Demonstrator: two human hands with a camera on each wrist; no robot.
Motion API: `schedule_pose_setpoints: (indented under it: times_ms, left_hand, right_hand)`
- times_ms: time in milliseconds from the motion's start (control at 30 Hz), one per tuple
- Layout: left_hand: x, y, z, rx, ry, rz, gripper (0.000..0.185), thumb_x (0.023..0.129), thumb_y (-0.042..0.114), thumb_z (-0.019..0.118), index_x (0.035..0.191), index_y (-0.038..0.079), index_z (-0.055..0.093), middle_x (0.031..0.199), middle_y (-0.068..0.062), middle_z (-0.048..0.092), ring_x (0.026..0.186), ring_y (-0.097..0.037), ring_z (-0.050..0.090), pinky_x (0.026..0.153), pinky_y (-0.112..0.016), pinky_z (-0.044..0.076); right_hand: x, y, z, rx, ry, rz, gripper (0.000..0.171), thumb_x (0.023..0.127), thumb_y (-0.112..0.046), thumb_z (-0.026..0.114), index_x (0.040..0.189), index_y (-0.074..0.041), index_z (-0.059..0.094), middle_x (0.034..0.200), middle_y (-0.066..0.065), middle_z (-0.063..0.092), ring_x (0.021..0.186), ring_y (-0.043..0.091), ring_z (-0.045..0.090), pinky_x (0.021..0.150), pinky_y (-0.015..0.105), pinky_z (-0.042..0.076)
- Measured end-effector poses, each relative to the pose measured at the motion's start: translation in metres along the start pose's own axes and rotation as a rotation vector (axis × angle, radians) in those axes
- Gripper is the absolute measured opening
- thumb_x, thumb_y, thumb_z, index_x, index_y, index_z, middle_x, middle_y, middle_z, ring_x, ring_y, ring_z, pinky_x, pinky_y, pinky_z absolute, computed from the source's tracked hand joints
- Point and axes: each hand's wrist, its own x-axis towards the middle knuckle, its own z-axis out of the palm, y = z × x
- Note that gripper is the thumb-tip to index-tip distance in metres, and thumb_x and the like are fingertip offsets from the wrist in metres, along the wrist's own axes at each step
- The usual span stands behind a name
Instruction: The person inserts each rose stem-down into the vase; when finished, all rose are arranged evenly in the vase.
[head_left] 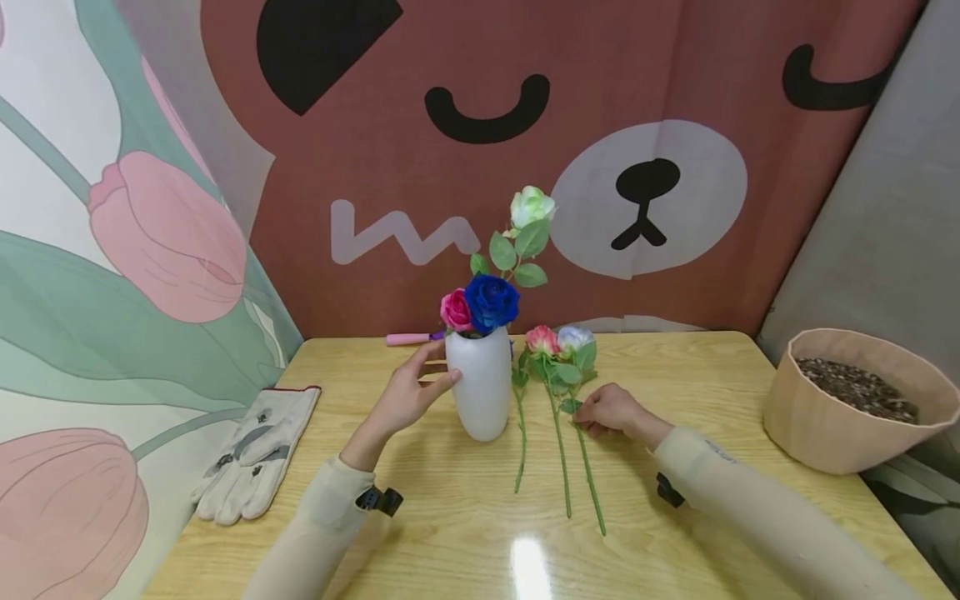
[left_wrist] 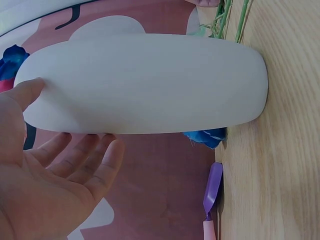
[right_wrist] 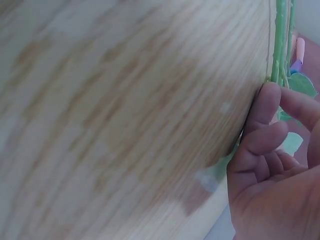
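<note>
A white vase (head_left: 483,392) stands upright on the table, holding a blue rose (head_left: 491,302), a deep pink rose (head_left: 456,310) and a taller pale green-white rose (head_left: 532,207). My left hand (head_left: 408,396) holds the vase near its top, thumb on the near side and fingers along the far side. To the right, my right hand (head_left: 613,408) pinches the green stem of a pale lilac rose (head_left: 574,337) lying on the table. Beside it lies a coral-pink rose (head_left: 542,340). Another stem (head_left: 521,450) lies closest to the vase; a blue bloom (left_wrist: 207,136) shows behind the vase.
White-grey gloves (head_left: 258,454) lie at the table's left edge. A beige fabric pot (head_left: 817,417) with dark soil stands at the right. Behind the vase lies a small tool with a pink handle (head_left: 407,339) and purple head (left_wrist: 213,187). A printed curtain (head_left: 615,75) hangs behind the table.
</note>
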Motion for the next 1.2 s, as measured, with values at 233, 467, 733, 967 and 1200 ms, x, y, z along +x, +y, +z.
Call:
schedule_pose_setpoints:
  times_ms: [233,467,733,967,1200]
  left_hand:
    - [0.001,-0.002,0.000,-0.014,-0.003,-0.004,0.059,0.097,0.033,0.066,0.149,0.020,0.043,0.146,-0.010,0.054,0.131,-0.033,0.055,0.107,-0.057,0.047]
    - [0.001,0.002,0.001,-0.001,-0.017,-0.019,0.060,0.098,0.026,0.064,0.151,0.012,0.040,0.149,-0.016,0.050,0.133,-0.038,0.053,0.108,-0.057,0.047]
    - [-0.012,0.037,-0.004,-0.014,-0.022,0.001,0.057,0.099,0.021,0.064,0.149,0.005,0.042,0.145,-0.021,0.052,0.131,-0.041,0.053,0.107,-0.056,0.047]
    - [-0.006,0.024,-0.003,0.000,-0.019,-0.026,0.058,0.099,0.024,0.064,0.150,0.008,0.041,0.146,-0.019,0.052,0.132,-0.040,0.053,0.107,-0.055,0.048]
    - [0.000,0.000,0.001,0.003,-0.010,-0.021,0.062,0.098,0.028,0.065,0.152,0.013,0.039,0.148,-0.016,0.051,0.133,-0.038,0.052,0.108,-0.057,0.046]
  right_hand:
    - [0.000,0.001,-0.001,0.060,-0.007,0.014,0.016,0.091,-0.017,0.069,0.086,-0.003,0.076,0.075,0.007,0.073,0.060,0.013,0.067,0.049,0.025,0.047]
    - [-0.003,0.001,-0.002,0.136,-0.032,0.000,0.016,0.092,-0.012,0.066,0.091,0.003,0.073,0.079,0.011,0.072,0.063,0.014,0.069,0.053,0.027,0.054]
    - [-0.012,-0.003,-0.013,0.214,-0.052,-0.060,0.030,0.096,-0.011,0.062,0.115,0.012,0.065,0.083,0.014,0.073,0.067,0.013,0.068,0.058,0.027,0.056]
    - [-0.014,-0.008,-0.025,0.258,-0.063,-0.097,0.038,0.101,-0.015,0.056,0.129,0.011,0.057,0.103,0.025,0.071,0.075,0.012,0.069,0.069,0.032,0.061]
    - [-0.015,-0.012,-0.029,0.334,-0.030,-0.097,0.043,0.101,-0.016,0.057,0.132,0.012,0.053,0.114,0.026,0.068,0.078,0.009,0.071,0.069,0.028,0.061]
